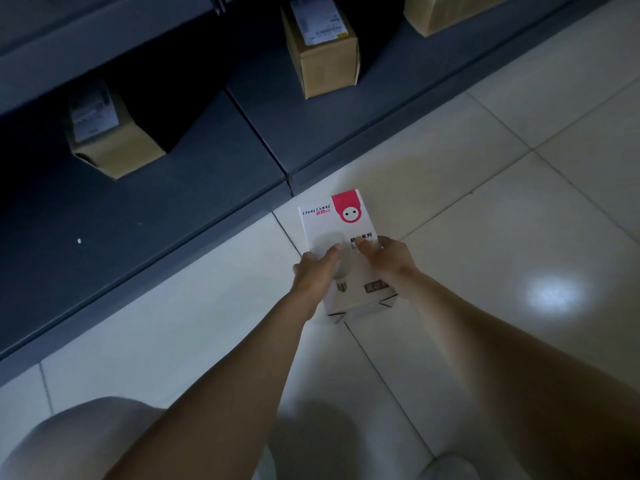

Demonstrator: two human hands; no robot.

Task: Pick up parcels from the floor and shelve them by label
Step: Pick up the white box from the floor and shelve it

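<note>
A white box point(337, 223) with a pink cartoon figure and a printed light bulb is held over the pale tiled floor, just in front of the shelf edge. My left hand point(313, 271) grips its left side, thumb on top. My right hand point(388, 259) grips its right side, thumb across the printed text. The box's near end shows folded flaps. On the dark bottom shelf point(145, 216) stand labelled cardboard parcels: one at the left point(110, 133), one upright in the middle point(322, 50).
A third cardboard parcel point(446, 12) sits on the shelf at the top right. A bright light spot point(554, 294) lies on the floor tiles to the right. My knees show at the bottom edge. The room is dim.
</note>
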